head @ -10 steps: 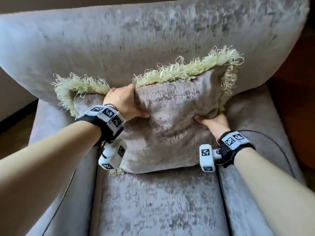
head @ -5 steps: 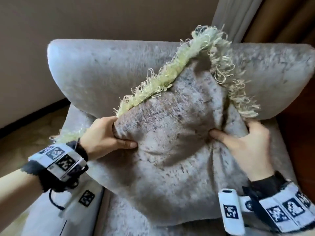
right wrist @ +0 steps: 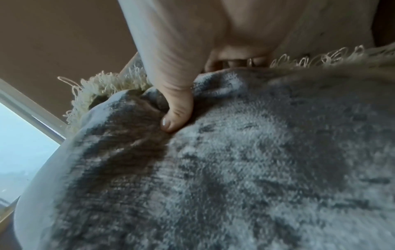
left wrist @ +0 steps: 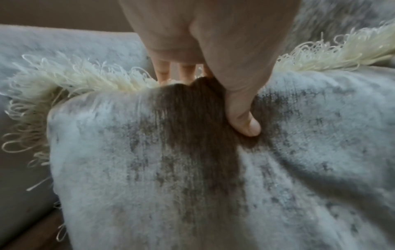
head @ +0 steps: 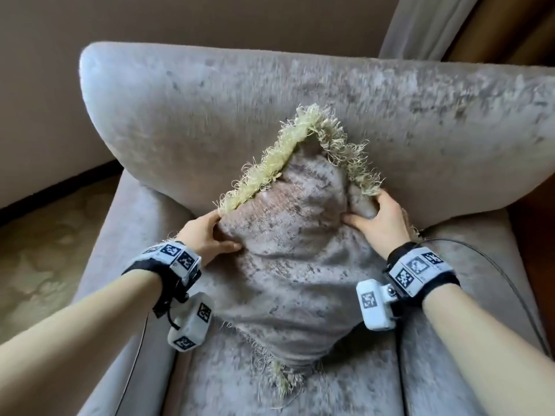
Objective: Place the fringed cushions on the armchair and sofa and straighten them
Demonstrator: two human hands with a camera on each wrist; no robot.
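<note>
grey velvet armchair [head: 180, 121], beige wall behind | fringed cushion [head: 294, 265] turned from flat to corner-up on seat, against backrest | edges pinched by left hand [head: 204, 238] and right hand [head: 381, 220], thumbs in front | diamond placement nearly set; squaring judged remaining

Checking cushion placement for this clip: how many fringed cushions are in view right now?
1. The fringed cushion stands corner-up on the armchair seat against its backrest, gripped by the left hand and right hand. Others may lie outside the frame.
</note>
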